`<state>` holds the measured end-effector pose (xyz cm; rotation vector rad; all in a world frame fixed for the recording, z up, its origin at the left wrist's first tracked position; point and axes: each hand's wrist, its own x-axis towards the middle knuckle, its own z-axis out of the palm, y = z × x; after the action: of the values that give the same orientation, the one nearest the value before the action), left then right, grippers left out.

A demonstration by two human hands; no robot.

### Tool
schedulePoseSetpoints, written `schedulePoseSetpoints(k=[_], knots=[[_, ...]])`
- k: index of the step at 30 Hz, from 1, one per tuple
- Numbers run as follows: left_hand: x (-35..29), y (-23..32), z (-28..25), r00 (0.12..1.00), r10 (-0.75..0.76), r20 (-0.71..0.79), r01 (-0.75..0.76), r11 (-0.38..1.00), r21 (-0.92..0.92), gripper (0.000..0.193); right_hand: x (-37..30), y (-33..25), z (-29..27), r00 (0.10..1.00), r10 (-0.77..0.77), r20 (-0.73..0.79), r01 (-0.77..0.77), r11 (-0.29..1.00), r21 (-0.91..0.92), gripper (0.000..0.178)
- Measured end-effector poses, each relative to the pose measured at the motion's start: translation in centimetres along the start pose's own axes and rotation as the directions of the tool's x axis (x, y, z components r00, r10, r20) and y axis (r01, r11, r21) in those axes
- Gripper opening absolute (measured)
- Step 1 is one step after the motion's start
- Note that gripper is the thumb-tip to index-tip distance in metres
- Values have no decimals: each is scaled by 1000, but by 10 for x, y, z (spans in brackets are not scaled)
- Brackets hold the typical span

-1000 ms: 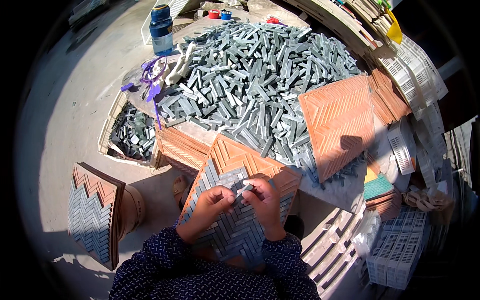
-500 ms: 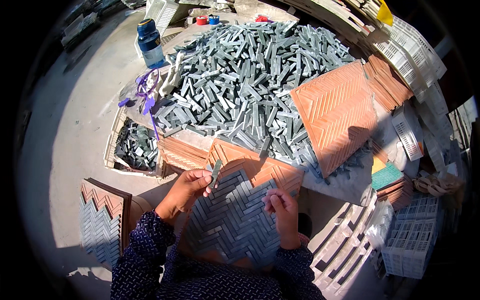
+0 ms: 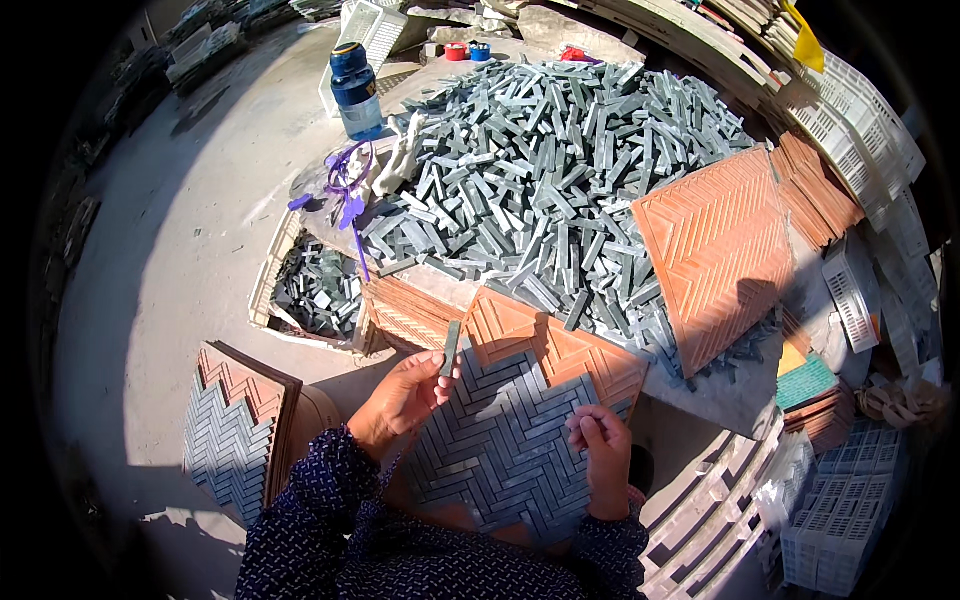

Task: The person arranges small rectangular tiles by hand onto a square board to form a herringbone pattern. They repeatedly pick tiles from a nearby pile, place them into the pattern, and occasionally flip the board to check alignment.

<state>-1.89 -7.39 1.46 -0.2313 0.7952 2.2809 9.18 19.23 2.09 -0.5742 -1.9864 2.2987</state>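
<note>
My left hand (image 3: pixel 408 394) pinches a narrow grey-green stone strip (image 3: pixel 450 348) between thumb and fingers, holding it nearly upright above the left edge of the work. Below both hands lies an orange grooved mold tray (image 3: pixel 600 362), mostly filled with grey stone strips (image 3: pixel 500 440) in a herringbone pattern. Its bare grooves show along the far side. Over the right part of the pattern, my right hand (image 3: pixel 603 448) is closed, thumb against curled fingers; whatever may be in them is hidden. A large heap of loose stone strips (image 3: pixel 540 170) covers the table beyond.
Another orange mold (image 3: pixel 715 255) rests on the heap's right side. A crate of stone pieces (image 3: pixel 262 300) and a stack of filled molds (image 3: pixel 235 430) stand left. A bottle (image 3: pixel 357 95) and purple cord (image 3: pixel 345 180) sit at the far left; white crates (image 3: pixel 835 520) and slatted pallet (image 3: pixel 700 510) are right.
The whole view has shifted, so the scene sits farther right and lower. The strip in my left hand stands slightly more upright. My right hand stays closed over the pattern.
</note>
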Motion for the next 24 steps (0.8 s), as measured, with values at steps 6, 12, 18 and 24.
schedulePoseSetpoints(k=[6, 12, 18, 24], knots=[[-16, 113, -160, 812, 394, -430, -579, 632, -515, 49, -4, 10, -6, 999, -5, 37, 5, 1000, 8, 14], [36, 53, -18, 890, 426, -160, -307, 822, 480, 14, 0, 21, -14, 1000, 19, 19, -19, 1000, -5, 15], [104, 11, 43, 706, 489, 512, -401, -319, 858, 17, -10, 6, -7, 1000, -16, -4, 15, 986, -167, 16], [143, 10, 24, 711, 270, 649, -273, -745, 609, 23, -17, 21, -19, 999, -42, -3, 40, 982, -186, 16]])
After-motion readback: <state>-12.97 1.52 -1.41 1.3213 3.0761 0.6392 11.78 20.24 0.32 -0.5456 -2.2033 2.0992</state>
